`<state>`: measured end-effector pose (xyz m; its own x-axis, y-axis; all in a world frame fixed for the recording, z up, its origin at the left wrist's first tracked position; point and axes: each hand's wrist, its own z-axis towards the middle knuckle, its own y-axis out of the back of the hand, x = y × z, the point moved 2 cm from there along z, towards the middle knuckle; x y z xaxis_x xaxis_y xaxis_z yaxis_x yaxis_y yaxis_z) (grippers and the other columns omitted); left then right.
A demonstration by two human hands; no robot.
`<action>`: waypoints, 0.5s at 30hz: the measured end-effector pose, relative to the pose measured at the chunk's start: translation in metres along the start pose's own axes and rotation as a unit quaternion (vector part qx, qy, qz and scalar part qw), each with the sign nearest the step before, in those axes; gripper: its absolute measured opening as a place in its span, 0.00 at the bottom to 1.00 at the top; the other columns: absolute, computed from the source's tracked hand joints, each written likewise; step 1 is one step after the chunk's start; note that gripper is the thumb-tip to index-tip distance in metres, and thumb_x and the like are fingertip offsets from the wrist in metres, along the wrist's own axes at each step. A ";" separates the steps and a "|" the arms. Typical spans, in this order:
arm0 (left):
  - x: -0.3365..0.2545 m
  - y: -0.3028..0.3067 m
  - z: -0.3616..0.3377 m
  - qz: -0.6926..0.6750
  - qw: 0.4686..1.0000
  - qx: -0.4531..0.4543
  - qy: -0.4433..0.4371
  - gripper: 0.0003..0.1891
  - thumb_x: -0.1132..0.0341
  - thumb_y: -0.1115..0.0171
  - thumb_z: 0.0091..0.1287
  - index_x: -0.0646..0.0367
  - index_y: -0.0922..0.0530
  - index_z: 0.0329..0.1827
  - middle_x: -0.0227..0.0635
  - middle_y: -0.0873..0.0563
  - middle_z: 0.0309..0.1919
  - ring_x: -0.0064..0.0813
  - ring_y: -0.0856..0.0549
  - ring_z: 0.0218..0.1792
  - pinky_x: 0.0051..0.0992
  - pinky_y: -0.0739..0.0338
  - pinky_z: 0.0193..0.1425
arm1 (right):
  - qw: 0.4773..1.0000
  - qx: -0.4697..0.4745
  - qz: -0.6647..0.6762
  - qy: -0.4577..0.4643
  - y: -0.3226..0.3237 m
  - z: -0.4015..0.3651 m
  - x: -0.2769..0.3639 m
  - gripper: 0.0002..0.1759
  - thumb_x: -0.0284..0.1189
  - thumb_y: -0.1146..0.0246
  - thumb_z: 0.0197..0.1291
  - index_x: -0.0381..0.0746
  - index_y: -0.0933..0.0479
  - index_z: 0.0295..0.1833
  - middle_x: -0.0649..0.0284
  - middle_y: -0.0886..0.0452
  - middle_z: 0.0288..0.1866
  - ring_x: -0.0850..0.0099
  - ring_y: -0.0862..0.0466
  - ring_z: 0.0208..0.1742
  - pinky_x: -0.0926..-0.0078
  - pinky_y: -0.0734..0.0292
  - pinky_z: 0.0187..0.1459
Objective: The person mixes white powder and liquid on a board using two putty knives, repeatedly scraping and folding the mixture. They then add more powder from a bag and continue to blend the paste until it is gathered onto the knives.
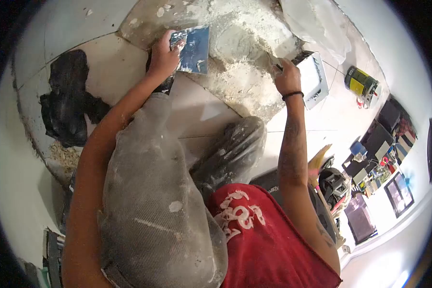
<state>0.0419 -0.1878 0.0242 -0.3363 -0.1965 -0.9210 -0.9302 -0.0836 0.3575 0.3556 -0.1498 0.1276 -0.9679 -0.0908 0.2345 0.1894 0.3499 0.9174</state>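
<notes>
My left hand (167, 55) is closed on a flat, square plastering blade (196, 52), bluish and smeared with white, held above the floor. My right hand (289, 79) grips a narrow trowel (273, 62), its tip at the edge of a wet grey-white patch of plaster (237, 45). Pale dry powder (249, 79) surrounds that patch on a dusty sheet. The trowel's handle is mostly hidden in my fingers. Close beside my right wrist stands a white container (316, 81) with dark markings.
Translucent plastic sheeting (317, 29) lies beyond the powder. To the right is a yellow-green can (361, 86). A crumpled black bag (67, 101) rests on the tiles at left. A broom (319, 158) and assorted belongings line the right side. My bent knees are near the powder.
</notes>
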 end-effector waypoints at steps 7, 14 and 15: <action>0.003 -0.001 0.001 0.008 1.000 -0.003 0.002 0.14 0.67 0.41 0.60 0.65 0.28 0.45 0.51 0.20 0.32 0.47 0.19 0.37 0.35 0.28 0.40 | 0.995 -0.087 -0.010 -0.056 -0.026 0.006 -0.017 0.14 0.22 0.44 0.46 0.39 0.22 0.41 0.47 0.21 0.37 0.50 0.22 0.41 0.58 0.26 0.43; 0.013 -0.006 0.002 0.027 0.999 -0.028 -0.027 0.13 0.67 0.41 0.60 0.65 0.28 0.45 0.50 0.20 0.33 0.46 0.20 0.36 0.34 0.28 0.42 | 0.997 -0.024 0.010 -0.073 -0.007 0.009 -0.006 0.17 0.22 0.43 0.41 0.39 0.21 0.41 0.50 0.20 0.39 0.52 0.21 0.43 0.61 0.26 0.46; 0.015 -0.006 0.001 0.017 0.999 -0.019 -0.022 0.13 0.67 0.41 0.60 0.65 0.28 0.44 0.49 0.20 0.33 0.46 0.20 0.36 0.34 0.28 0.42 | 0.996 -0.054 -0.005 -0.067 -0.016 0.008 -0.008 0.16 0.22 0.43 0.41 0.39 0.21 0.41 0.50 0.20 0.38 0.52 0.21 0.42 0.61 0.26 0.45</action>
<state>0.0425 -0.1888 0.0080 -0.3742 -0.1562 -0.9141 -0.9123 -0.1149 0.3931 0.3586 -0.1470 0.1083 -0.9819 0.0348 0.1862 0.1890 0.2465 0.9505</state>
